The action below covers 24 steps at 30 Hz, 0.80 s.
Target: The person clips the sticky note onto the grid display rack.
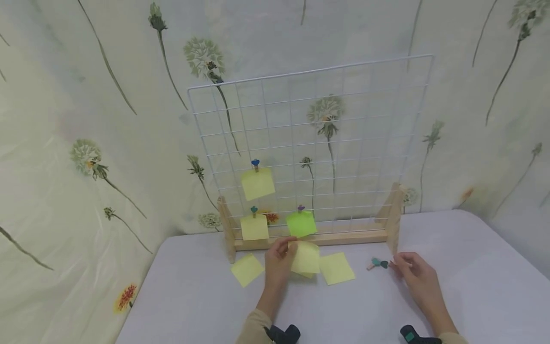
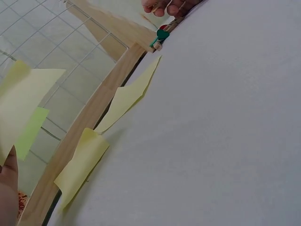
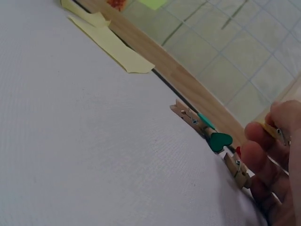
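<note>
We see a yellow note (image 1: 305, 258) held up in a person's left hand (image 1: 278, 263), in front of the grid (image 1: 309, 72); the right hand (image 1: 417, 279) pinches a yellow clip (image 3: 269, 130) near more clips (image 3: 186, 113) on the table (image 1: 356, 313). We judge it the gathering step; next calls for bringing note and clip together at the grid (three notes (image 1: 258, 184) hang there).

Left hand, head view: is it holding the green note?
No, the left hand holds a yellow note, while the green note hangs clipped on the grid.
</note>
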Each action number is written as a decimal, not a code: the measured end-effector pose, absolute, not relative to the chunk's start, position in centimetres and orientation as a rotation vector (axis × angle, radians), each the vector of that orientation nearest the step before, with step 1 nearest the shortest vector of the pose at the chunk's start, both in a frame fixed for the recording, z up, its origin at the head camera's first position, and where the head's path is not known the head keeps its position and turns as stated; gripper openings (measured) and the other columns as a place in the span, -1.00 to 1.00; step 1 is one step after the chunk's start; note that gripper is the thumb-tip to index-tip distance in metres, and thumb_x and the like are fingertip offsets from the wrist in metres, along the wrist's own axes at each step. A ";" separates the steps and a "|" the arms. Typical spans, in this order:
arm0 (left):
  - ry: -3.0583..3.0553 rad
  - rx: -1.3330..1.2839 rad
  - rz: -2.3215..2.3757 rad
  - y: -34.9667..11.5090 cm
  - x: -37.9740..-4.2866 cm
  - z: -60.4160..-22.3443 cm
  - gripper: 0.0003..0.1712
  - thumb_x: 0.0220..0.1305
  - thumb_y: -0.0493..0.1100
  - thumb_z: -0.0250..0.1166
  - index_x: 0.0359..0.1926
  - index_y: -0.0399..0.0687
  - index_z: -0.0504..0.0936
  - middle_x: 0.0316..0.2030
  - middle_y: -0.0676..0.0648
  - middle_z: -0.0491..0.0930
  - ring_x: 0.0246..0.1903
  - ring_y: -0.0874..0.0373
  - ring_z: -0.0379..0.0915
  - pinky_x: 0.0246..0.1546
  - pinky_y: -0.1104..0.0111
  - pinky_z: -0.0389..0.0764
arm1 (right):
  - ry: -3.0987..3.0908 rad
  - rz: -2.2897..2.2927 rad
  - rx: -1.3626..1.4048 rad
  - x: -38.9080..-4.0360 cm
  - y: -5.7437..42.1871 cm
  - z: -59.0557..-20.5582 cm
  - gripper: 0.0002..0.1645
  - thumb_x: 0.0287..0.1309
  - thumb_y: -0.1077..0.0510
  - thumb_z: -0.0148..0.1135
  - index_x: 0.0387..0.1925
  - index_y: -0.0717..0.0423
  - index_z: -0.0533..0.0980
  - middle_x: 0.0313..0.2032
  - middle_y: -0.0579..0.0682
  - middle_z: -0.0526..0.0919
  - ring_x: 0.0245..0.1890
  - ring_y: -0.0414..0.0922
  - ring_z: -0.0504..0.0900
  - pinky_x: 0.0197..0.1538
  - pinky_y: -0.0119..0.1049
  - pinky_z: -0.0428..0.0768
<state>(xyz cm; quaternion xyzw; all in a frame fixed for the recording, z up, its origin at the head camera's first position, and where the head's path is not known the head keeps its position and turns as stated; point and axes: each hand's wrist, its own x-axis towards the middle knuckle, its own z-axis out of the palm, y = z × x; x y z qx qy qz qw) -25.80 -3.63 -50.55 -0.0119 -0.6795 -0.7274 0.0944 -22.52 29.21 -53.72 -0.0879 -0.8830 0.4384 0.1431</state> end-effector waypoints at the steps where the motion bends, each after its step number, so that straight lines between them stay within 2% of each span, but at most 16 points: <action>1: -2.019 -0.021 -2.152 -3.7 -25.9 -50.5 -0.79 0.20 -0.13 0.30 -0.12 0.03 0.63 -0.15 -0.04 0.71 -0.32 0.21 0.63 -0.33 0.43 0.62 | -2.542 1.264 -0.240 -22.5 29.2 -53.7 -0.53 0.32 -0.21 -0.02 0.01 0.03 0.44 -0.25 0.03 0.69 -0.36 -0.72 0.38 -0.33 -0.64 0.43; 3: -2.016 -0.009 -2.156 -3.9 -26.1 -50.4 -0.80 0.19 -0.12 0.31 -0.14 0.05 0.64 -0.15 -0.02 0.71 -0.30 0.22 0.62 -0.31 0.43 0.62 | -2.541 1.252 -0.219 -22.5 29.1 -53.7 -0.53 0.31 -0.17 0.02 0.08 0.01 0.42 -0.19 0.05 0.69 -0.32 -0.63 0.47 -0.30 -0.62 0.47; 6: -2.002 -0.023 -2.160 -4.1 -26.2 -50.2 -0.80 0.20 -0.13 0.30 -0.13 0.03 0.63 -0.14 -0.02 0.71 -0.26 0.22 0.62 -0.28 0.43 0.62 | -2.570 1.253 -0.206 -22.5 29.1 -53.6 -0.44 0.29 -0.19 0.03 0.17 0.03 0.38 0.03 0.16 0.61 -0.10 -0.22 0.63 -0.08 -0.31 0.58; 8: -1.987 -0.054 -2.170 -4.1 -26.2 -49.9 -0.79 0.20 -0.13 0.30 -0.12 0.01 0.63 -0.13 -0.02 0.70 -0.24 0.20 0.63 -0.27 0.42 0.62 | -2.601 1.262 -0.213 -22.4 29.1 -53.6 -0.38 0.27 -0.24 0.03 0.19 0.05 0.38 0.11 0.20 0.56 0.05 0.10 0.57 0.02 -0.02 0.53; 10: -1.977 -0.090 -2.169 -4.2 -26.2 -49.5 -0.78 0.21 -0.13 0.29 -0.11 -0.01 0.62 -0.12 -0.03 0.70 -0.21 0.18 0.63 -0.24 0.40 0.63 | -2.618 1.271 -0.209 -22.4 29.1 -53.6 -0.35 0.27 -0.27 0.01 0.18 0.08 0.39 0.17 0.24 0.49 0.11 0.26 0.46 0.01 0.17 0.46; 12: -1.974 -0.109 -2.158 -4.2 -26.3 -49.0 -0.77 0.21 -0.12 0.29 -0.11 -0.02 0.62 -0.11 -0.03 0.69 -0.17 0.16 0.62 -0.18 0.39 0.62 | -2.619 1.258 -0.227 -22.4 29.2 -53.6 -0.37 0.27 -0.27 -0.01 0.17 0.05 0.39 0.09 0.21 0.57 0.04 0.10 0.56 -0.02 0.03 0.53; 14: -1.986 -0.095 -2.145 -4.2 -26.4 -48.5 -0.78 0.21 -0.09 0.30 -0.12 0.01 0.62 -0.11 0.01 0.69 -0.09 0.17 0.60 -0.07 0.36 0.59 | -2.599 1.248 -0.220 -22.5 29.3 -53.6 -0.41 0.30 -0.25 -0.02 0.16 0.04 0.38 0.00 0.19 0.64 -0.12 -0.23 0.62 -0.13 -0.23 0.58; 17: -2.005 -0.060 -2.133 -4.2 -26.5 -47.7 -0.79 0.20 -0.06 0.30 -0.14 0.04 0.63 -0.08 0.05 0.66 0.03 0.18 0.54 0.09 0.30 0.51 | -2.550 1.232 -0.172 -22.5 29.4 -53.8 -0.50 0.30 -0.17 0.03 0.12 0.03 0.41 -0.11 0.15 0.69 -0.32 -0.67 0.44 -0.32 -0.59 0.49; 19: -2.023 -0.039 -2.139 -4.3 -26.6 -47.2 -0.78 0.20 -0.05 0.30 -0.14 0.06 0.62 -0.06 0.06 0.64 0.06 0.16 0.51 0.15 0.26 0.48 | -2.521 1.231 -0.108 -22.4 29.4 -53.9 -0.55 0.30 -0.10 0.08 0.09 0.05 0.44 -0.08 0.17 0.67 -0.32 -0.78 0.34 -0.32 -0.68 0.46; 24: -2.064 -0.030 -2.143 -4.4 -26.6 -45.9 -0.79 0.24 -0.08 0.27 -0.10 0.02 0.61 -0.03 0.04 0.61 0.00 0.15 0.53 0.08 0.30 0.52 | -2.499 1.188 -0.041 -22.5 29.2 -54.0 -0.61 0.26 -0.01 0.16 0.05 0.07 0.49 -0.04 0.18 0.64 -0.30 -0.78 0.33 -0.28 -0.73 0.42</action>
